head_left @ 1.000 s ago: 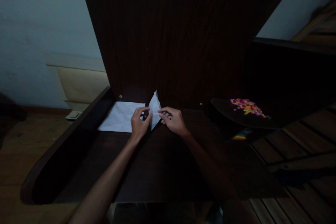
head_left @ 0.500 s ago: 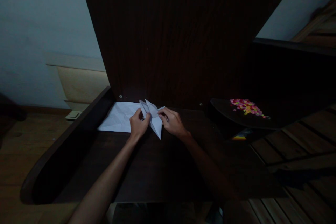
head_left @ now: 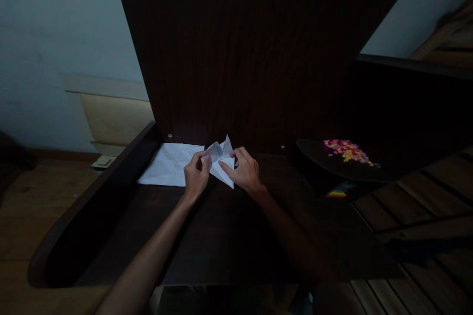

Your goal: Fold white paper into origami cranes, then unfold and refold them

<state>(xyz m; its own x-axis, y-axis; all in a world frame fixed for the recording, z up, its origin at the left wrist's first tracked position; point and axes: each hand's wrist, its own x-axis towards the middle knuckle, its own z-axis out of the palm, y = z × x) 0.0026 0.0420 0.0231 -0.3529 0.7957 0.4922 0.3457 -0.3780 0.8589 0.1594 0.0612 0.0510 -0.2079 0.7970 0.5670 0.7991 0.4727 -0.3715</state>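
left hand (head_left: pixel 196 173): pinching folded paper (head_left: pixel 219 156) at left | right hand (head_left: pixel 245 171): grasping it, thumb laid across, fingers bent

Dim light with deep shadows.

The folded white paper (head_left: pixel 216 167) (flaps partly spread) is held just off the view's centre toward seven o'clock, one tip toward twelve, another toward five.

On the table (head_left: pixel 221 241), a sheet (head_left: pixel 166 165) lies between the side board (head_left: pixel 99 198) at left and the left hand (head_left: pixel 197 174). Between both hands is a paper (head_left: pixel 215 152), before the back panel (head_left: pixel 236 59). Farther right, small pieces (head_left: pixel 347 151) lie on a shelf (head_left: pixel 314 151).
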